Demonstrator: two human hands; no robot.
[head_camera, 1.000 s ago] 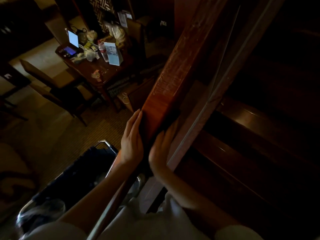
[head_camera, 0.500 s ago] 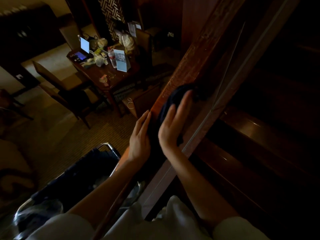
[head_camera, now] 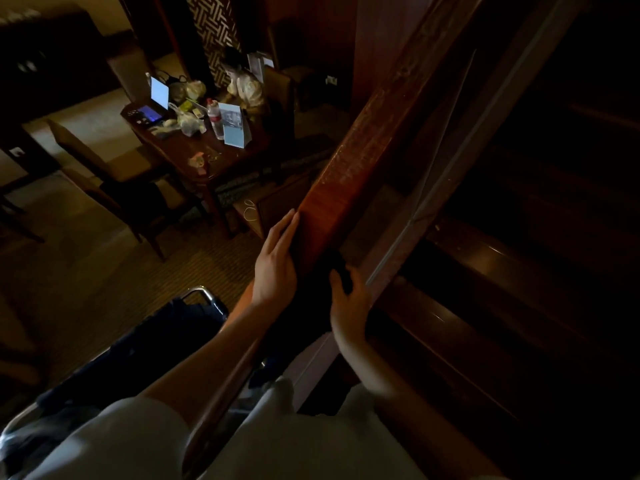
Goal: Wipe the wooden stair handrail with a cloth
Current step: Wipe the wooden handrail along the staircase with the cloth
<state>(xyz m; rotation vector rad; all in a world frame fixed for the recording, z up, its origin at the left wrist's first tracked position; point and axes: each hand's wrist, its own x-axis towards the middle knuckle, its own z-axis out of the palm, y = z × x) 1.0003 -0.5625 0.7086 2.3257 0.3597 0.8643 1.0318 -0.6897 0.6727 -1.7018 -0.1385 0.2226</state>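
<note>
Single head-worn wide-angle view, forward and steeply down, close over the handrail (head_camera: pixel 349 168)

Dim lived-in room by a staircase — wooden handrail (head_camera: pixel 346 188), steps (head_camera: pixel 485 258), carpet (head_camera: pixel 104 271), cluttered table (head_camera: pixel 214 164), chairs (head_camera: pixel 117 171)

Just past my left hand (head_camera: pixel 275 268) fingertips the handrail (head_camera: pixel 329 209) is reddish wood, smooth with a soft sheen; farther up it looks scuffed and speckled. The cloth (head_camera: pixel 311 292) at my right hand (head_camera: pixel 349 306) is dark, matt fabric. Right of that hand the stair treads (head_camera: pixel 485 258) are dark glossy wood. Below my left hand a shiny metal frame (head_camera: pixel 202 292); left of it, woven matt carpet (head_camera: pixel 114 271).
</note>
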